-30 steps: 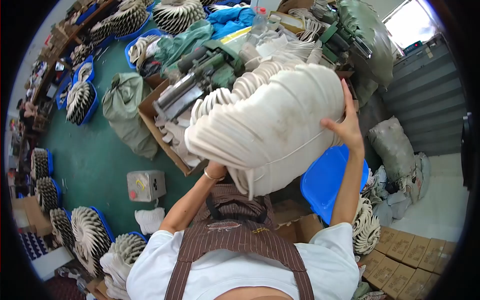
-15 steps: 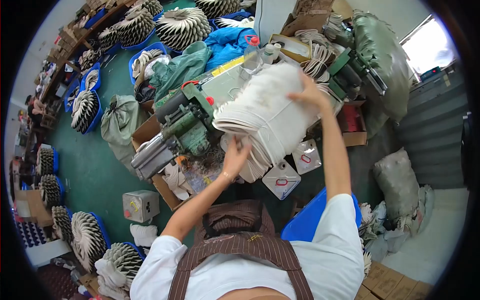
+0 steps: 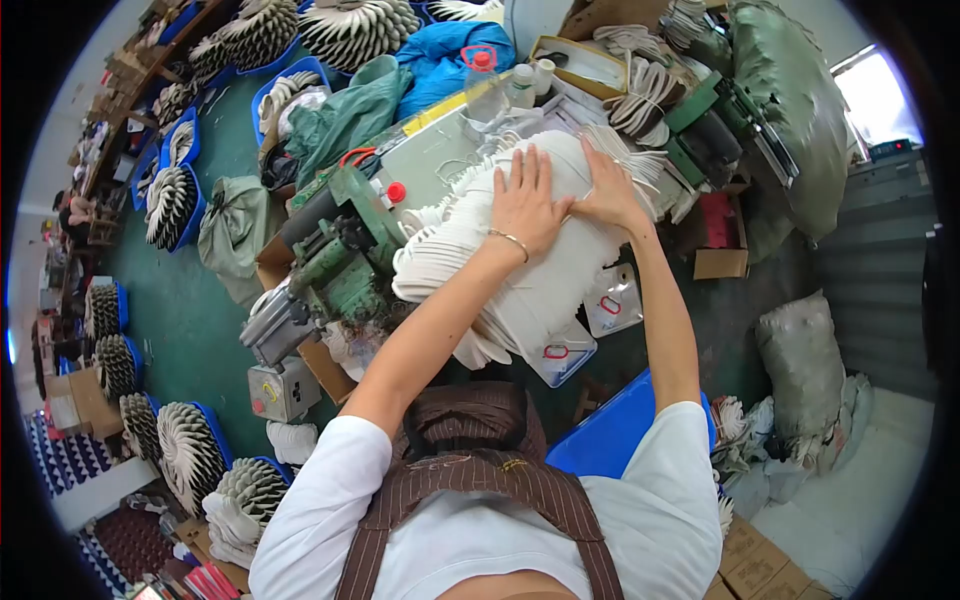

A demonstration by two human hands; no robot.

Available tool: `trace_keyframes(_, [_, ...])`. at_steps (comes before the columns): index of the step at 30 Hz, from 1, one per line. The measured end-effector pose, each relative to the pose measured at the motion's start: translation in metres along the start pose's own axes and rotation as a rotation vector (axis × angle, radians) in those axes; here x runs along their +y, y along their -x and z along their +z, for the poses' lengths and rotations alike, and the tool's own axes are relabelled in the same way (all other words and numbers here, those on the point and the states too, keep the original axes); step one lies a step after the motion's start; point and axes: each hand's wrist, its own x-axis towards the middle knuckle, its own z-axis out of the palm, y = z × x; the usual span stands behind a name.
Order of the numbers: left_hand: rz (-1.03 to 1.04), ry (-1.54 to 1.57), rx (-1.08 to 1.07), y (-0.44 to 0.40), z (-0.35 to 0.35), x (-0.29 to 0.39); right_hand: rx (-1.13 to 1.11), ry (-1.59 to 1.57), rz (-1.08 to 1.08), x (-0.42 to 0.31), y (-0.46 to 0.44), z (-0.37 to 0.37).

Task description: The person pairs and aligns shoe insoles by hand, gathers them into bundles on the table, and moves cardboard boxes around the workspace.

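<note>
In the head view, a white cloth bundle is lying on the cluttered worktable, between two machines. The left green machine is standing close by the bundle's left end, crowding that side, and the right green machine is sitting farther off beyond its right end. A red-capped bottle and small white-capped bottles are standing behind the bundle, with looped white strips lying to their right. Below the bundle's near side, flat square containers are showing, and a blue basin is resting nearer the body.

The left hand is lying palm down on the bundle, open, fingers spread and pointing away. The right hand is resting open on the bundle's upper right, its thumb reaching toward the left hand; neither is gripping around it.
</note>
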Motion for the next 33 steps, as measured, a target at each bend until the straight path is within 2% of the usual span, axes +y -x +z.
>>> trace_keyframes(10, [-0.110,-0.016,-0.025,0.016,0.002,-0.020,0.085,-0.059,0.094,-0.047,0.003,-0.013])
trace_keyframes(12, [-0.122,-0.019,-0.029,0.022,-0.001,-0.019,0.051,0.234,0.133,-0.060,0.004,-0.008])
trace_keyframes(16, [-0.116,-0.025,0.016,0.023,-0.002,-0.010,-0.024,0.308,0.161,-0.059,0.000,-0.011])
trace_keyframes(19, [-0.138,-0.012,0.043,0.023,-0.001,-0.010,-0.073,0.197,0.195,-0.058,-0.003,-0.018])
trace_keyframes(21, [-0.148,-0.012,0.062,0.020,-0.005,-0.012,-0.020,0.033,0.305,-0.060,-0.005,-0.027])
trace_keyframes(22, [-0.179,-0.009,0.072,0.022,-0.010,-0.011,-0.017,0.033,0.288,-0.054,-0.006,-0.028])
trace_keyframes(24, [-0.227,-0.013,0.093,0.018,-0.012,-0.013,0.301,-0.255,0.269,-0.039,-0.005,-0.027])
trace_keyframes(27, [-0.299,-0.004,0.115,0.013,-0.014,-0.012,0.363,-0.351,0.187,-0.058,0.002,-0.052])
trace_keyframes(29, [-0.103,-0.236,-0.443,0.000,-0.034,-0.009,0.368,-0.391,0.097,-0.079,0.008,-0.062])
trace_keyframes(30, [-0.110,-0.238,-0.435,0.000,-0.027,-0.013,0.331,-0.314,-0.053,-0.090,0.011,-0.067])
trace_keyframes(31, [0.029,0.003,-0.238,0.003,-0.014,-0.018,0.295,-0.235,-0.199,-0.101,0.014,-0.071])
trace_keyframes(32, [0.170,0.241,-0.040,0.004,-0.012,-0.020,0.210,-0.312,-0.222,-0.110,0.017,-0.075])
trace_keyframes(33, [0.172,0.241,-0.043,0.008,-0.012,-0.029,0.212,-0.313,-0.220,-0.121,0.021,-0.075])
